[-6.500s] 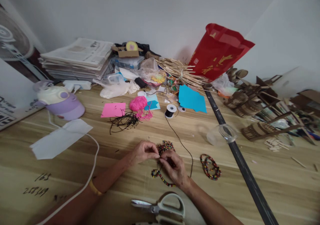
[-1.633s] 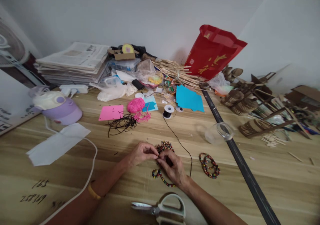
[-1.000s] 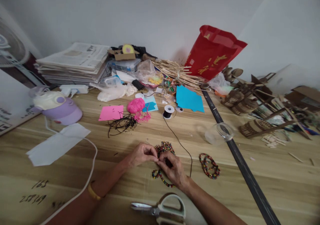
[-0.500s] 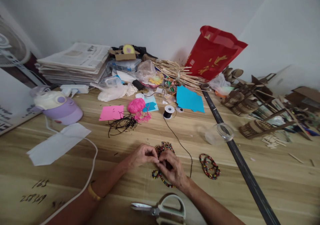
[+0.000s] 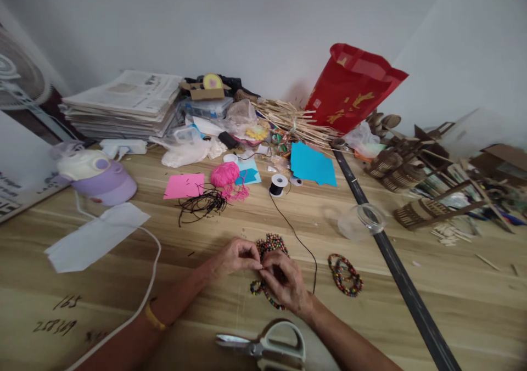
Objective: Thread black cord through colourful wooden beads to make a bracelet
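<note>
My left hand (image 5: 239, 256) and my right hand (image 5: 287, 277) meet over the wooden table, thumbs and fingers pinched together. At their tips shows a tiny reddish speck, too small to name. Just behind lies a heap of multicoloured beads (image 5: 272, 242), partly covered by my right hand. A short beaded string (image 5: 258, 287) curves out beneath that hand. Black cord (image 5: 297, 230) runs from a white-rimmed spool (image 5: 278, 185) down to my right wrist, where it passes out of sight. Scissors with pale handles (image 5: 263, 344) lie in front, blades to the left.
Beaded loops (image 5: 345, 275) rest at right, near a clear plastic cup (image 5: 360, 220) and a dark strip (image 5: 405, 286). Farther back are pink yarn (image 5: 224, 174), black cord pieces (image 5: 202, 202) and blue paper (image 5: 313, 163). A white cable (image 5: 154, 269) crosses by my left forearm.
Almost nothing differs. My fingertips have shifted very slightly, and the reddish speck between them shows a little more clearly.
</note>
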Available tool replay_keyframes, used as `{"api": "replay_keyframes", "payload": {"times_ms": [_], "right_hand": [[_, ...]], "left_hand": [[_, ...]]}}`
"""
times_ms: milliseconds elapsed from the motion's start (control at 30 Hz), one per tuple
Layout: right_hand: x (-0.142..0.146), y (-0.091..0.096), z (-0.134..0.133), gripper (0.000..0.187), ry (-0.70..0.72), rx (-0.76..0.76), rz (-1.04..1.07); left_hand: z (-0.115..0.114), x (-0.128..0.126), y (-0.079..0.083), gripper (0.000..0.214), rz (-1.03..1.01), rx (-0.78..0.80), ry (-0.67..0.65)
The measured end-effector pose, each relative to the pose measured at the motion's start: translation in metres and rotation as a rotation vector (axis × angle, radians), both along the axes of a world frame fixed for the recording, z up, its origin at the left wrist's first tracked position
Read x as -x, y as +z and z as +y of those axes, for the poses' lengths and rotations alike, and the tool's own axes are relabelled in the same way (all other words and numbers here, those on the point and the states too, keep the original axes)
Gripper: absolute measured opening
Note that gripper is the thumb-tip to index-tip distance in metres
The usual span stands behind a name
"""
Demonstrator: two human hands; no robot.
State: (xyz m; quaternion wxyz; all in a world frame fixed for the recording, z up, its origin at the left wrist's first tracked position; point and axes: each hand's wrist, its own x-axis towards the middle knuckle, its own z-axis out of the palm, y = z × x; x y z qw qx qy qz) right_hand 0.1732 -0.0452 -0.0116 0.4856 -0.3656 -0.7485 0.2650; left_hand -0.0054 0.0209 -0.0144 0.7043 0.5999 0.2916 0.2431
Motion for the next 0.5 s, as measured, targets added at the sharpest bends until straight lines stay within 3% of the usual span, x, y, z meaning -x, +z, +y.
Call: {"api": "replay_keyframes", "payload": {"times_ms": [267,500], "right_hand": [[-0.0025,0.0001,-0.0017,0.02,0.009,0.016,-0.033],[0.0,-0.0045,0.0001,0.005,-0.045,0.007,-0.002]], "left_hand": [[-0.0002,0.0013,0.0079,0.028,0.023,0.011,0.032],[0.0,-0.0006,0.0001,0.027,0.006,-0.009,0.031]]}}
